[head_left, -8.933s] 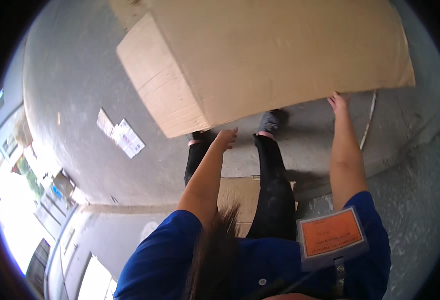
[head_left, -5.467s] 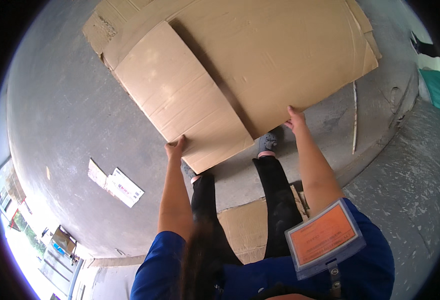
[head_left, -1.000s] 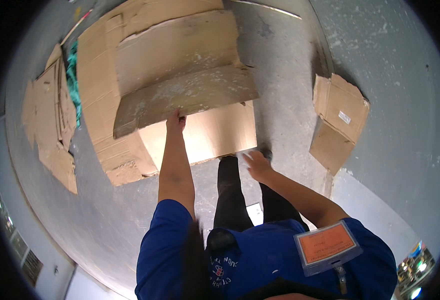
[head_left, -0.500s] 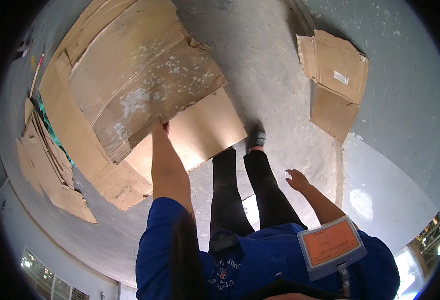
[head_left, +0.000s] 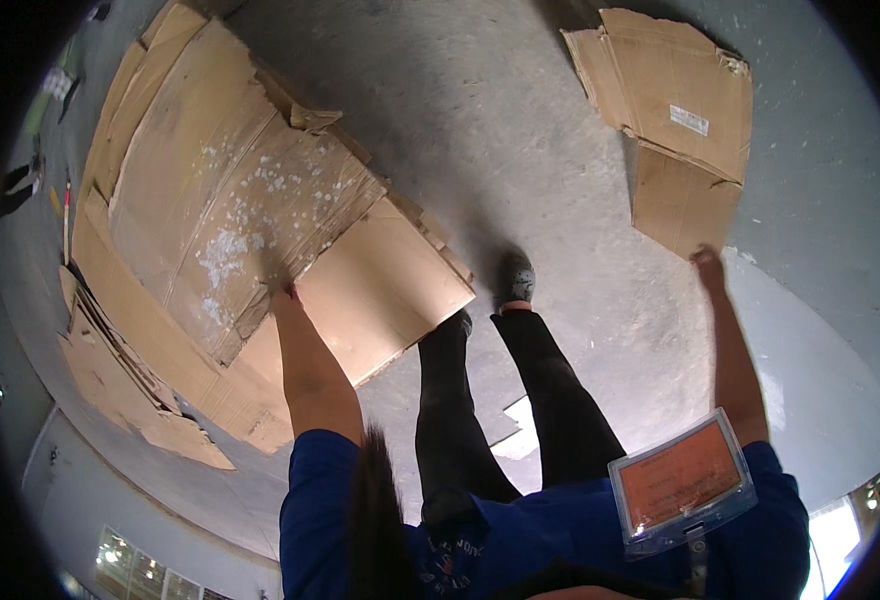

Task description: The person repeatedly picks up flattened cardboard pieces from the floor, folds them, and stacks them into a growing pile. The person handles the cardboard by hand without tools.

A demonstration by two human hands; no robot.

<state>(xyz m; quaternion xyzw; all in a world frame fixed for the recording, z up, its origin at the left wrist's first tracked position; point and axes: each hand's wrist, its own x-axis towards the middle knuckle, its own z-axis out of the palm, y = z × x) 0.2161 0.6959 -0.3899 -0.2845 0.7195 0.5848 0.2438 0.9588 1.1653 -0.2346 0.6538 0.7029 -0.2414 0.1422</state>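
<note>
1. Spotted cardboard sheet (head_left: 235,190): it lies at the person's left, on top of a larger cardboard pile (head_left: 150,315), with its pale splashes facing up
2. The left arm runs forward and a little to the left, nearly straight, the back of the forearm uppermost. The left hand (head_left: 285,300) is closed on the near edge of the sheet (the fingertips are mostly hidden)
3. The sheet sits at a slant: its near edge runs from lower left to upper right, facing the person's legs (head_left: 450,400), and its creases run much the same way. Which side is longer I cannot tell, as the lens bends the outline
4. A clean tan panel (head_left: 385,285) shows just beyond that near edge, its lower corner close to the feet
5. The right arm reaches forward, well apart from the left. The right hand (head_left: 707,268) is at the bottom of a folded cardboard piece (head_left: 685,95); whether it touches or grips it, I cannot tell
6. That folded piece, at upper right, has its long axis running roughly up and down, the narrower part pointing toward the person, with a white label (head_left: 689,120) on the wider part
</note>
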